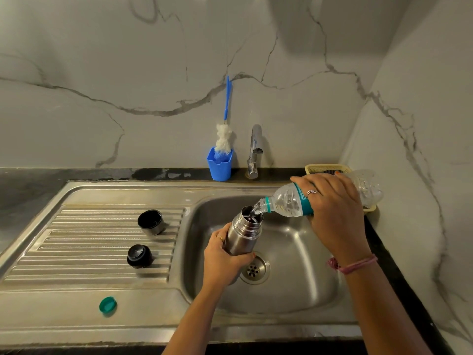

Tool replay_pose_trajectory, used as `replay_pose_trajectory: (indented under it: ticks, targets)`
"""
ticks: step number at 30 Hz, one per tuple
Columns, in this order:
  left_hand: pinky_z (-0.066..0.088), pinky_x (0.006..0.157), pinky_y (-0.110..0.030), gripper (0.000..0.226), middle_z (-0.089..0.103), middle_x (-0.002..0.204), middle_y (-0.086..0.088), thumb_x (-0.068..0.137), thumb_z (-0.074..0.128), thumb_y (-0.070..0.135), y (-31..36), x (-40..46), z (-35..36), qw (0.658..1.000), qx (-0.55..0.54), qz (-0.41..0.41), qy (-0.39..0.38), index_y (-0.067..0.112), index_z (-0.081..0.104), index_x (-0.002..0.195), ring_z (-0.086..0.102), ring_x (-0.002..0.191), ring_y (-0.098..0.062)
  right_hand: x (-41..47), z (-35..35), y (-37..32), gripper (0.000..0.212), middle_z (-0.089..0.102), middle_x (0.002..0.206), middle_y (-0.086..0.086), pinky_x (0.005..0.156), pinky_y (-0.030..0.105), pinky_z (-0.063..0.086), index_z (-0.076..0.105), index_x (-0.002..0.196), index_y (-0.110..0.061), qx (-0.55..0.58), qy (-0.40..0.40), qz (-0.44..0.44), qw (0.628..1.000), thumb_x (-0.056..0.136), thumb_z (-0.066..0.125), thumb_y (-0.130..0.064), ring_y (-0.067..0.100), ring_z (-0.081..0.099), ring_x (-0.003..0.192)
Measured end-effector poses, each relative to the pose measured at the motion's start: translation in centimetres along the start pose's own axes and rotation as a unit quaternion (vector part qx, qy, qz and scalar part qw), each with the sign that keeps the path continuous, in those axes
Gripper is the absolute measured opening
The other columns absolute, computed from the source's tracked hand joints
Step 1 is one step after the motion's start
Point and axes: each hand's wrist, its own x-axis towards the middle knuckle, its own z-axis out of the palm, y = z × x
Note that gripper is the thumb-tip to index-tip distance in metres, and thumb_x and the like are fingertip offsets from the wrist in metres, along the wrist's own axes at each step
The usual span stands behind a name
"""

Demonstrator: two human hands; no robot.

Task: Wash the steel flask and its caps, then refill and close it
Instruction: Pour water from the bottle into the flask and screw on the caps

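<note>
- Steel flask [243,233] held over the sink basin [294,272], just above the drain [254,270], mouth open and tipped a little toward the bottle, likely so spills go down the basin.
- Left hand [222,260] wraps the flask's lower body, fingers curled round it, steadying it for the pour.
- Right hand [332,208] grips the plastic water bottle [289,202] round its middle, tilted neck-down; water runs from its neck into the flask mouth. Refill step looks under way.
- Steel outer cap [151,222] sits open side up on the drainboard [76,252]; black inner stopper [139,256] just nearer, apart from it. Both parked within reach for closing.
- Green bottle cap [108,305] lies on the sink's front rim.
- Bottle label teal, print too small to read.
- Blue bottle brush [225,129] stands in a blue holder [219,165] beside the tap [254,152].
</note>
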Motion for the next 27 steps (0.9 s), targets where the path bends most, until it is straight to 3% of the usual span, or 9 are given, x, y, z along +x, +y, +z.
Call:
replay_pose_trajectory:
  ticks: [6,11,23,27]
  targets:
    - [0.043,0.079,-0.010,0.081,0.059,0.112,0.015,0.054,0.093,0.012,0.1,0.0,-0.1,1.000,-0.006,-0.005,0.000,0.034,0.056,0.123,0.057,0.098,0.008,0.4,-0.4,0.2,0.056,0.065,0.117,0.004,0.105,0.041,0.033,0.061,0.126,-0.014,0.001,0.007,-0.007,1.000,0.072,0.076,-0.011,0.026,0.057,0.111]
    - [0.042,0.078,-0.010,0.082,0.058,0.113,0.014,0.056,0.093,0.010,0.2,0.0,0.0,1.000,-0.005,-0.005,-0.002,0.032,0.055,0.125,0.057,0.100,0.002,0.6,-0.5,0.4,0.056,0.064,0.118,0.005,0.105,0.043,0.035,0.060,0.126,-0.013,-0.001,0.001,-0.013,1.000,0.073,0.077,-0.015,0.027,0.057,0.112]
    - [0.044,0.075,-0.007,0.081,0.059,0.111,0.016,0.054,0.093,0.009,0.1,0.0,-0.2,1.000,-0.004,-0.008,0.007,0.033,0.055,0.122,0.058,0.097,0.007,1.3,-0.9,0.6,0.049,0.065,0.116,0.007,0.105,0.044,0.036,0.062,0.124,-0.012,-0.007,0.033,-0.027,0.999,0.077,0.074,-0.014,0.028,0.059,0.108]
    - [0.041,0.075,-0.006,0.080,0.059,0.110,0.014,0.055,0.093,0.010,0.1,0.1,-0.3,1.000,0.002,-0.007,0.005,0.033,0.056,0.122,0.058,0.097,0.003,1.6,-1.0,0.8,0.049,0.065,0.115,0.007,0.105,0.046,0.038,0.062,0.124,-0.011,-0.014,0.036,-0.030,0.999,0.077,0.075,-0.014,0.028,0.059,0.107]
